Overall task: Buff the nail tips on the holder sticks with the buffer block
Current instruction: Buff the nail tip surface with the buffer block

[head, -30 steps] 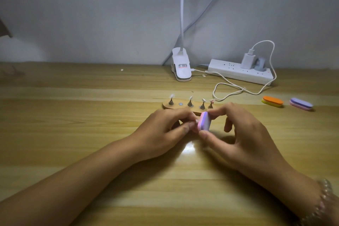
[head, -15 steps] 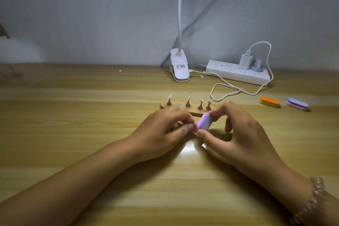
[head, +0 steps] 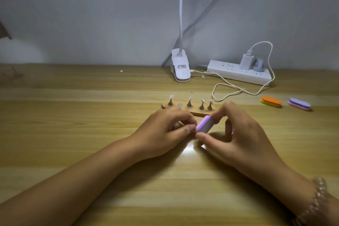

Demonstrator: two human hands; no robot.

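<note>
Buffer block (head: 205, 124), pink on one face and purple on the other, is pinched in the right hand (head: 236, 134). The thumb is under its near end, the forefinger is over its far end, and the other fingers are loosely curled behind. It is tilted on edge over the wooden table (head: 73, 134), just in front of the wooden base (head: 194, 113).

The left hand (head: 165, 130) has its fingers curled, and its thumb and forefinger tips meet right at the block's left edge. Whatever they may be pinching there is hidden, so I cannot tell if that hand holds anything.

Behind both hands, four holder sticks (head: 189, 104) stand upright on the base, each with a small nail tip (head: 190, 98) on top. One bare metal disc (head: 180, 104) sits between the first and second stick.

Farther right on the table lie an orange buffer block (head: 271, 101) and, just beside it, a spare purple buffer block (head: 299, 104).

At the back against the wall are a white clip lamp (head: 180, 69) and a power strip (head: 238, 72) with a charger (head: 245, 61) plugged in. The charger's white cable (head: 238, 91) loops across the table. A beaded bracelet (head: 315, 200) circles the right wrist.
</note>
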